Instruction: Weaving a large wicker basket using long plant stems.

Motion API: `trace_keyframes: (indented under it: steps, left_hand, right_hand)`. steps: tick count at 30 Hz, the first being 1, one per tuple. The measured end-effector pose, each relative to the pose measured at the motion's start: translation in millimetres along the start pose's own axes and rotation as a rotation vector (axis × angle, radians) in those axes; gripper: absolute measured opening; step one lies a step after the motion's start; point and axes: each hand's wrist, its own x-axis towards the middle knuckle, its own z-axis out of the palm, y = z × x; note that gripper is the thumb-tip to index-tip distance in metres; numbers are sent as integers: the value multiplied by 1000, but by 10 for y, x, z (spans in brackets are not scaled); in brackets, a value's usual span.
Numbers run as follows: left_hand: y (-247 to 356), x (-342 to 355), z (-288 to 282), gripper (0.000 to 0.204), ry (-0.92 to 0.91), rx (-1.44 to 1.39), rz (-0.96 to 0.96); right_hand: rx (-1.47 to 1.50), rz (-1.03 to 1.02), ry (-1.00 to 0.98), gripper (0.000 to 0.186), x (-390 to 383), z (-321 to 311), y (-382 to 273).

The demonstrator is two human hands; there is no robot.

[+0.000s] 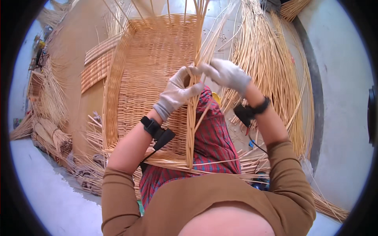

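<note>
In the head view, the person's brown top (177, 200) lies nearest the camera, on the near side of the wicker basket (155, 74). The basket's near end meets red plaid trousers (214, 139), which also show along its right edge; the lap probably steadies it. The gloved left hand (178, 90) is partly closed, thumb and fingers curled around the basket's right edge, apparently bracing it. At the same edge, the gloved right hand (228, 74) has its fingers bent beside upright rods (199, 37); blur hides whether it pinches one, so I cannot tell.

Left of the basket, woven panels (98, 69) lie on a tan floor covering (73, 74). A large sheaf of peeled rods (264, 67) spreads to the basket's right, likely within reach by design, with a pale wall (338, 74) beyond.
</note>
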Motion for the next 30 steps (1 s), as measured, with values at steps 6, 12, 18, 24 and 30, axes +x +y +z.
trace_keyframes:
  steps: [6,12,18,24,30]
  left_hand:
    - [202,-43,35,45,-124,-59,49]
    - [-377,-204,-239,47,48,-73,135]
    - [-104,-38,-276,33,-33,1046,690]
    - [-82,-34,-13,37,-97,246,126]
    - [234,-14,102,43,-1,-64,-124]
  right_hand:
    - [762,29,406,18,-424,-630,-1627]
    - [1290,183,734,20,-341,14,-1770]
    - [1305,267,734,27,-73,-110,-1511]
    - [1537,340,971,31,-131,201,-1537]
    - [1496,204,488,34,-104,338,-1732]
